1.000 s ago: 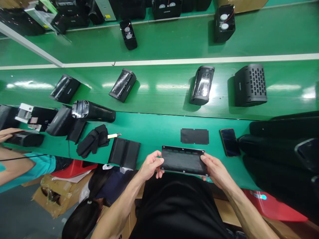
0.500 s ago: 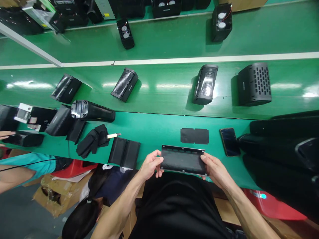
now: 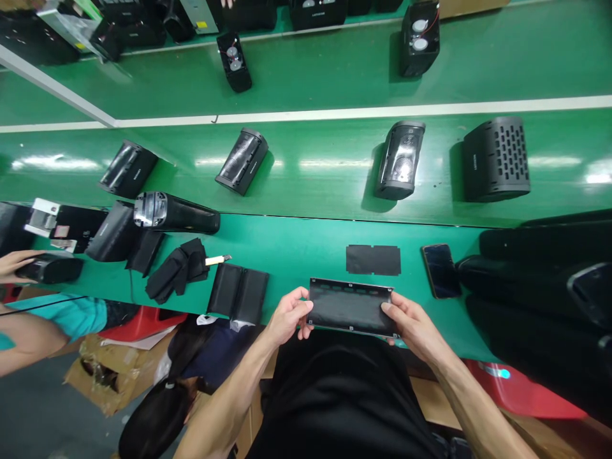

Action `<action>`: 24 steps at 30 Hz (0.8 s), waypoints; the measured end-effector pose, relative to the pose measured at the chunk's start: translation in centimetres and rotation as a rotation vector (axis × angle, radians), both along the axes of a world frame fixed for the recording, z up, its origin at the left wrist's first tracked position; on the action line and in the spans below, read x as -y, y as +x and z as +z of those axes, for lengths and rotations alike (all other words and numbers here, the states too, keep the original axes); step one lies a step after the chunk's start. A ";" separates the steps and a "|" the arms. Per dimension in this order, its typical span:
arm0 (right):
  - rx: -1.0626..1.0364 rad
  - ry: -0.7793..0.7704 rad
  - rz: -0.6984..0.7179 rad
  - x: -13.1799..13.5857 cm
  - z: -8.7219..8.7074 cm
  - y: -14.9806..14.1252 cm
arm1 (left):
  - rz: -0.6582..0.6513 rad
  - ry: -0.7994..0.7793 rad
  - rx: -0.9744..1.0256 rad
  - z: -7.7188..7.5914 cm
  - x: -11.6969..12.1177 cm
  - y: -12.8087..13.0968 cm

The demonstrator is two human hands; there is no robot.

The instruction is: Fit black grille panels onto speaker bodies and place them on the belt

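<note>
Between my two hands is a black rectangular speaker panel, its hollow inner face up, with small tabs along its long edges. My left hand pinches its left end between thumb and fingers. At the right end my right hand grips it, the thumb lying over the inner face and the fingers partly hidden beneath. Beyond the panel a thin black notched sheet lies flat on the green table. A dark phone rests to the right of that sheet.
Left of my hands lie black sheets, a cutter knife and a black cloth-like pile. Speakers stand on the green belt ahead. A co-worker's hand touches a speaker at far left. Dark clothing covers the right side.
My right thumb has slid slightly inward over the panel. Speakers on the near belt have shifted right. The co-worker's hand has come onto the speaker at far left.
</note>
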State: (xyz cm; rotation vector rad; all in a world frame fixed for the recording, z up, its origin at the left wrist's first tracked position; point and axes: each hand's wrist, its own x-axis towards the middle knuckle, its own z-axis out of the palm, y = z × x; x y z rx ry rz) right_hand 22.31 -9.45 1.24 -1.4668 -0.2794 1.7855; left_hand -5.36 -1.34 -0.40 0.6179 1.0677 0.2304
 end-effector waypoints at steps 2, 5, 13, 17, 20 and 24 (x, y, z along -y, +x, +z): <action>-0.003 0.002 -0.006 0.1 0.2 0.0 | 0.007 0.013 0.013 0.0 0.0 -0.1; -0.003 0.002 -0.025 0.2 0.3 -0.1 | 0.011 0.046 0.038 0.0 0.0 -0.2; -0.006 0.017 -0.027 0.5 -0.1 0.0 | -0.036 0.116 0.041 0.0 -0.1 -0.5; -0.028 -0.036 -0.057 0.3 -0.1 -0.1 | -0.033 0.116 0.044 -0.3 0.1 -0.6; -0.032 -0.065 -0.089 0.2 -0.2 -0.1 | -0.026 0.110 0.052 -0.4 0.1 -0.5; -0.020 -0.058 -0.069 0.1 -0.4 -0.2 | -0.020 0.104 0.039 -0.3 0.1 -0.3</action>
